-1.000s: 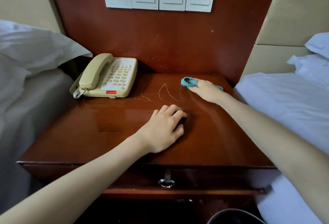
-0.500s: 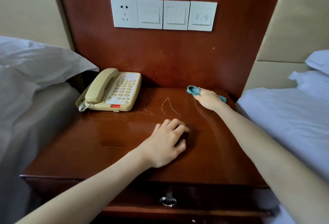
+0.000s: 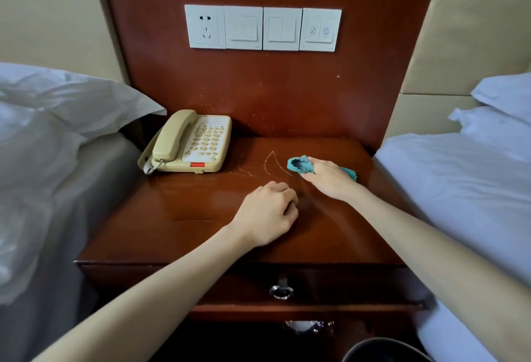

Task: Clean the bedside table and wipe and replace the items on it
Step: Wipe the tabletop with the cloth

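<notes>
The dark red wooden bedside table [image 3: 178, 218] fills the middle of the view. A beige corded telephone [image 3: 198, 146] sits at its back left corner. My right hand [image 3: 330, 177] lies flat on a teal cloth [image 3: 298, 164] and presses it onto the back right part of the top. The cloth bunches out past my fingertips and beside my hand. Pale curved marks [image 3: 271, 163] show on the wood just left of the cloth. My left hand [image 3: 267, 212] rests on the middle of the top with fingers curled under, holding nothing.
White beds flank the table, on the left [image 3: 43, 174] and on the right [image 3: 459, 189]. A socket and switch panel [image 3: 263, 28] is on the wooden back board. A drawer ring pull [image 3: 281, 291] is below the top. A dark bin rim [image 3: 385, 351] shows at the bottom.
My right hand has slid the cloth toward me and leftward, closer to the pale marks. My left hand's fingers have curled tighter. The view has tilted upward.
</notes>
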